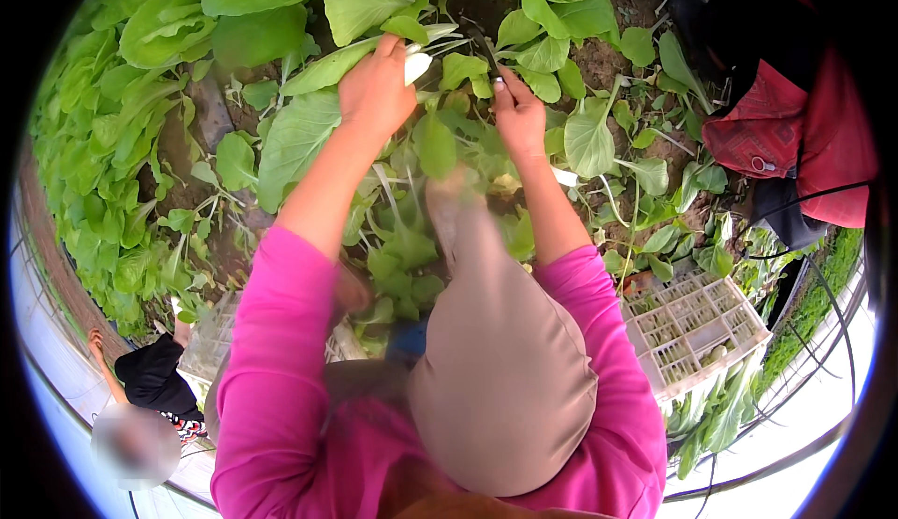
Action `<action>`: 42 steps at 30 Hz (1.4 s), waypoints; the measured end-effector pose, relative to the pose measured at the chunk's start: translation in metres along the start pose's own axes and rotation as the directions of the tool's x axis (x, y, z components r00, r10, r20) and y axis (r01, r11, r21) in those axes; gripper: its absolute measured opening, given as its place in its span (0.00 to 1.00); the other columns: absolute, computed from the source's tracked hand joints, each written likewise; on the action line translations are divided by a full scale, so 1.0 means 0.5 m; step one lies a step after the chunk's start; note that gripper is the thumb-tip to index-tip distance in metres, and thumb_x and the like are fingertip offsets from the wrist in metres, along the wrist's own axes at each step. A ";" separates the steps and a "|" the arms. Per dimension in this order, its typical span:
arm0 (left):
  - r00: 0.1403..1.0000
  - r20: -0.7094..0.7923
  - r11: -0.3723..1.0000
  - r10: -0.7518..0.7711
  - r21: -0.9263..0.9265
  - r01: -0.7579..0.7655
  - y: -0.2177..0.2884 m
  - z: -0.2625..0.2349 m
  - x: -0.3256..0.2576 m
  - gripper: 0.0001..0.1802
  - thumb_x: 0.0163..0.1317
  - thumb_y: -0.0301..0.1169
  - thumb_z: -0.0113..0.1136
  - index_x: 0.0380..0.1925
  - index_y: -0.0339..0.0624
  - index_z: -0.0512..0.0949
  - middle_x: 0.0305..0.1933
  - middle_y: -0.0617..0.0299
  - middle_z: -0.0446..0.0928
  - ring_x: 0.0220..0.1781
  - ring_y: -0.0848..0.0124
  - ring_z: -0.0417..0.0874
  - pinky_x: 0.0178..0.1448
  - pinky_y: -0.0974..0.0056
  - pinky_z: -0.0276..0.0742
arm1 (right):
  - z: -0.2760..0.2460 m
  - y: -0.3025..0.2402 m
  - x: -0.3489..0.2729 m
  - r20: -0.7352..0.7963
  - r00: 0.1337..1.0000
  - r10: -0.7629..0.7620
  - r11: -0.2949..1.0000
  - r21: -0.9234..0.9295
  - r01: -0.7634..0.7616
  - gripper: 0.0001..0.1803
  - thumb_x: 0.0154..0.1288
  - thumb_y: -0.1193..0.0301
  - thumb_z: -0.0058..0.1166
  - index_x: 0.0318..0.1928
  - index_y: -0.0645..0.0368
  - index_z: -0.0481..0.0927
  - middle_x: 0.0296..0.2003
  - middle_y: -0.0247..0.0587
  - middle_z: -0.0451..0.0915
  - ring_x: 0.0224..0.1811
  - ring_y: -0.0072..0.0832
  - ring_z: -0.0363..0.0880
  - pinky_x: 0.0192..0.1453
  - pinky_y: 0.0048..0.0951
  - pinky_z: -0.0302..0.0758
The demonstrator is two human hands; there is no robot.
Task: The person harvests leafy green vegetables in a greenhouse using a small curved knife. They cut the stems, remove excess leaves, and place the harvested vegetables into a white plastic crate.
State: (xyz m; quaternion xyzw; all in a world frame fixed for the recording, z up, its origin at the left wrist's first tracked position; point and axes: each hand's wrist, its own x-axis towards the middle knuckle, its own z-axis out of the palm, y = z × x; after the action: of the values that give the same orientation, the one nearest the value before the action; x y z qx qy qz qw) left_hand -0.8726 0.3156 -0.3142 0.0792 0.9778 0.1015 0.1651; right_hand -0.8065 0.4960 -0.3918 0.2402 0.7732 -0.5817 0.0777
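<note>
My left hand (377, 89) is closed around a leafy green (417, 68) with thick white stalks, like bok choy. Its stalk ends point right, and broad leaves spread out beneath my wrist. In my right hand (519, 117) is a knife (482, 47) with a thin dark blade, tilted up and to the left. The blade is just right of the white stalks, apart from my left hand. Small leafy plants (543, 56) stand around the blade, partly hiding the soil.
Dense tall greens (103, 192) fill the left side. Loose leaves (589, 140) litter the ground at right. A pale plastic crate (702, 323) sits at my right, another crate (213, 332) behind my left arm. One person in red (758, 117) is at right, another person (154, 379) at lower left.
</note>
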 end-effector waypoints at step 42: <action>0.947 0.311 0.990 0.084 0.084 -0.116 0.042 -0.081 0.096 0.30 0.45 0.23 0.53 0.55 0.45 0.72 0.73 0.63 0.49 0.52 0.58 0.78 0.53 0.56 0.76 | -0.015 -0.084 -0.090 -0.051 0.994 -0.098 0.995 0.005 0.099 0.19 0.57 0.64 0.61 0.47 0.60 0.79 0.32 0.36 0.81 0.33 0.21 0.76 0.41 0.22 0.73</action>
State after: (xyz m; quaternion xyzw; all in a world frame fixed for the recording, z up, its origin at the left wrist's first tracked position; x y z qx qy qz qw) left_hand -0.9284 0.3380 -0.2867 0.1517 0.9390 0.0467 0.3051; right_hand -0.7853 0.4819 -0.3353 0.2167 0.7836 -0.5815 0.0284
